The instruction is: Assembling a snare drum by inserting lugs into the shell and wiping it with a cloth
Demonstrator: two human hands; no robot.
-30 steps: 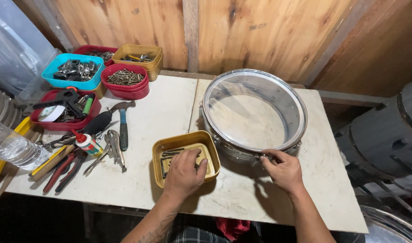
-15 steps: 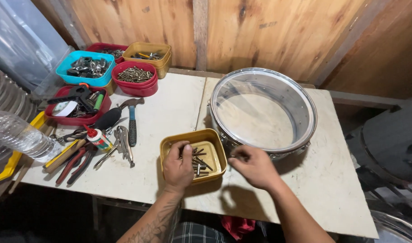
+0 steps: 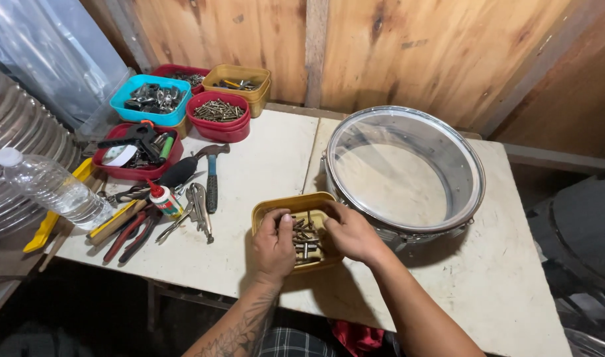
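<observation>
A small yellow tray [image 3: 296, 201] of metal bolts [image 3: 305, 242] sits at the table's near edge. My left hand [image 3: 274, 246] rests over its left side with the fingers curled down among the bolts. My right hand [image 3: 352, 233] reaches in from the right, fingertips on the bolts. The fingers hide whether either hand grips one. Just right of the tray lies a chrome drum shell [image 3: 448, 142] with a clear head, touching the tray's far right corner.
On the white table [image 3: 262, 158], hand tools lie at left: hammer [image 3: 212, 177], pliers [image 3: 200, 210], red-handled cutters [image 3: 131, 233], small glue bottle [image 3: 165, 199]. Red, blue and yellow bins [image 3: 217, 114] of hardware stand at the back left. A water bottle [image 3: 51, 187] lies at far left.
My right hand left the drum shell's rim and moved left into the yellow tray. My left hand stayed in the tray. The view moved closer.
</observation>
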